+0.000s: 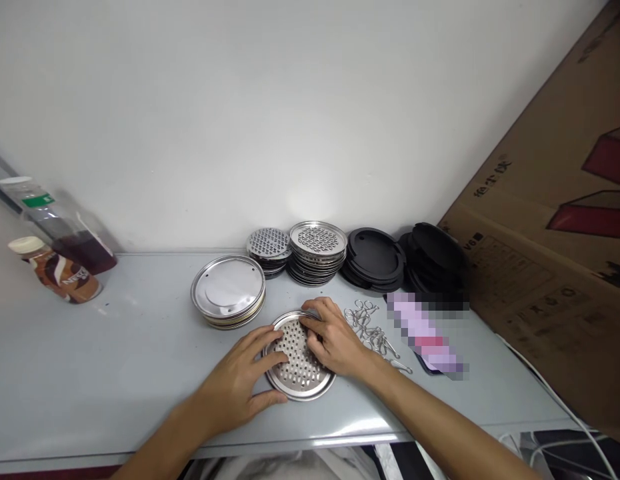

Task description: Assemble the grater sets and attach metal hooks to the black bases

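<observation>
A round metal grater disc (301,380) with a raised rim lies on the table in front of me. My left hand (240,373) grips its left side, fingertips over the rim and holes, thumb at the near edge. On the far right part of the disc, my right hand (335,340) has its fingers curled round the rim and pressed onto the surface. What is under the right fingertips is hidden. Just right of that hand lies a loose pile of small wire clips with looped ends (365,319).
Behind stand a stack of plain metal lids (229,287), two stacks of grater discs (269,243) (318,240), and black round plastic parts (374,257). A blurred phone-like object (425,333) lies right, near a large cardboard box (550,267). Bottles (65,270) stand left.
</observation>
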`<action>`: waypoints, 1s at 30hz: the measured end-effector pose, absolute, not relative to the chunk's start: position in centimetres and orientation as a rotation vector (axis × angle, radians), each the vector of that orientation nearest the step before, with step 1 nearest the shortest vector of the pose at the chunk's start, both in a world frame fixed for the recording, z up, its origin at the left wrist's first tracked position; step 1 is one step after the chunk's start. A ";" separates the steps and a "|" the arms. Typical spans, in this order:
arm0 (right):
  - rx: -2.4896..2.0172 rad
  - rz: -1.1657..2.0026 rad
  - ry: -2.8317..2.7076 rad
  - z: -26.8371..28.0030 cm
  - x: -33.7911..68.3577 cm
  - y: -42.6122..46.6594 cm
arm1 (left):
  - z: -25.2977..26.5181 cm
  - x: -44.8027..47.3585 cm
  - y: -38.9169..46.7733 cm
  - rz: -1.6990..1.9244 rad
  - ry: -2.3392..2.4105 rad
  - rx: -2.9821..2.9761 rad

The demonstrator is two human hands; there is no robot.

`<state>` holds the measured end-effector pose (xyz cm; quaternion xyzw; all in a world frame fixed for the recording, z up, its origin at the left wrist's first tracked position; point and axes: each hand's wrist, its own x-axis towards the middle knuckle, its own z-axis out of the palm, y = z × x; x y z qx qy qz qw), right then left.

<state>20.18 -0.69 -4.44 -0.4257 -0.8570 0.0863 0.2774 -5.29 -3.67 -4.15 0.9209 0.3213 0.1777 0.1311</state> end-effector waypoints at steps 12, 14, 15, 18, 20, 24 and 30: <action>-1.244 0.554 -1.699 -3.5 22.8 0.2 | -4.0 -5.5 -3.8 0.520 1.013 2.604; -1.270 0.727 -1.509 -3.3 23.6 0.4 | -3.9 -5.4 -3.8 0.513 1.027 2.593; -1.270 0.803 -1.419 -3.3 23.9 0.5 | -3.9 -5.4 -3.8 0.513 1.032 2.589; -1.245 0.924 -1.254 -3.3 24.3 0.7 | -3.8 -5.4 -3.8 0.520 1.023 2.579; -1.240 0.943 -1.254 -3.4 24.2 0.7 | -3.8 -5.4 -3.8 0.532 1.015 2.576; -1.238 0.957 -1.339 -3.3 23.7 0.5 | -4.0 -5.6 -3.9 0.532 1.008 2.572; -1.258 0.957 -1.316 -3.1 23.6 0.4 | -3.9 -5.6 -3.8 0.497 1.015 2.562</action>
